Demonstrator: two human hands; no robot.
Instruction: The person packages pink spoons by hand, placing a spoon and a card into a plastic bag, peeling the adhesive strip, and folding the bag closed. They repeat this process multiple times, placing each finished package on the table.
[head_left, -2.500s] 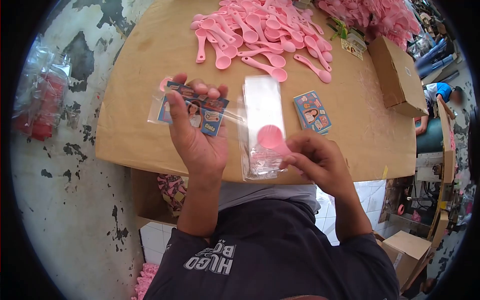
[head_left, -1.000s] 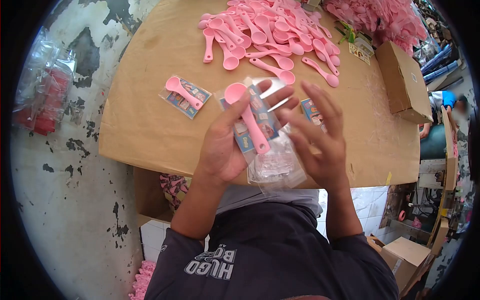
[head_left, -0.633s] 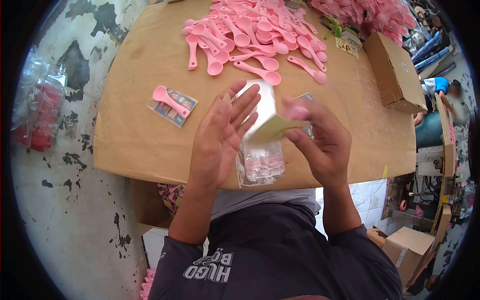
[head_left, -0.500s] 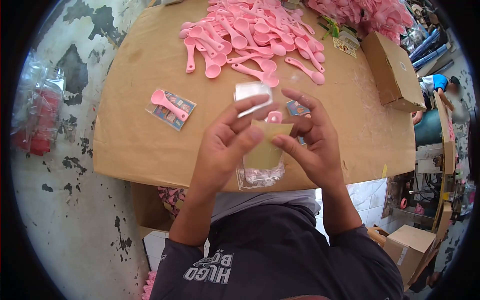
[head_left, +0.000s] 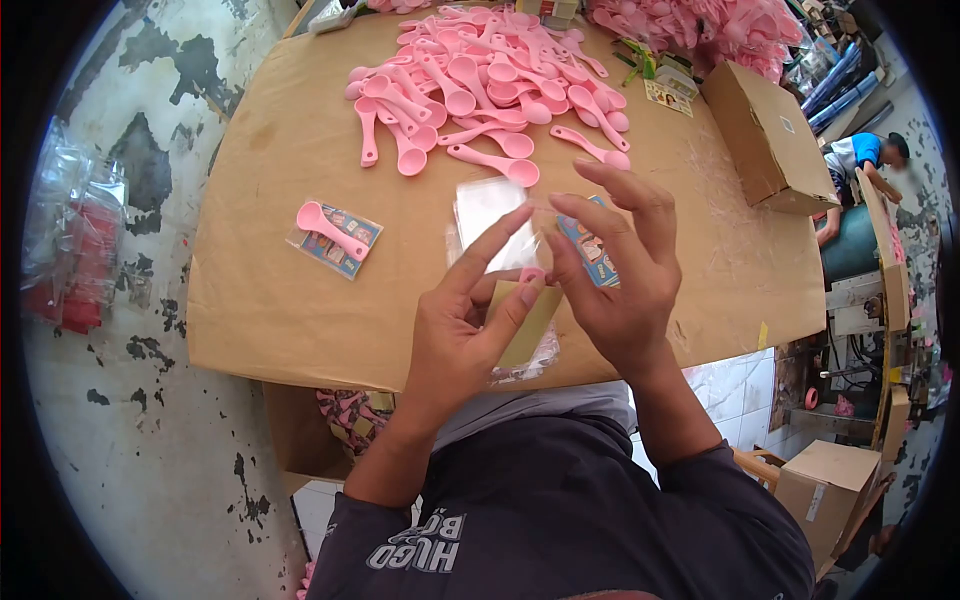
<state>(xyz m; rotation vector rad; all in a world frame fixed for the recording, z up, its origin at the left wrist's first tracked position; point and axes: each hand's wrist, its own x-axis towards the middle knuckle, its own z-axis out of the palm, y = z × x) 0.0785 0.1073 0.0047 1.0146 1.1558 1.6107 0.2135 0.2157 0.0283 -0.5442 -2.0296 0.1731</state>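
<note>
My left hand (head_left: 465, 320) is closed on a tan card (head_left: 530, 325) with a pink measuring spoon (head_left: 533, 275), whose holed handle end shows by the thumb; the bowl is hidden. My right hand (head_left: 625, 260) is just right of them, fingers spread and bent, thumb near the card's top. Something faint and see-through shows between the fingertips; I cannot make out whether the right fingers touch it. Behind the hands lie clear plastic bags (head_left: 490, 215) and a blue printed card (head_left: 590, 240), partly covered. Further left, another pink spoon (head_left: 332, 232) rests on a blue card in clear wrap (head_left: 355, 255).
A heap of pink spoons (head_left: 480, 85) covers the far middle of the brown-covered table (head_left: 270, 330). At the right edge stands a cardboard box (head_left: 770, 140), with bagged pink spoons (head_left: 700, 30) behind. Another person (head_left: 860, 155) is at far right. A peeling wall (head_left: 130, 400) borders the left.
The card has tilted and come lower, with the left hand more around it. My right hand has lifted its thumb off the card, and its fingers have spread upward.
</note>
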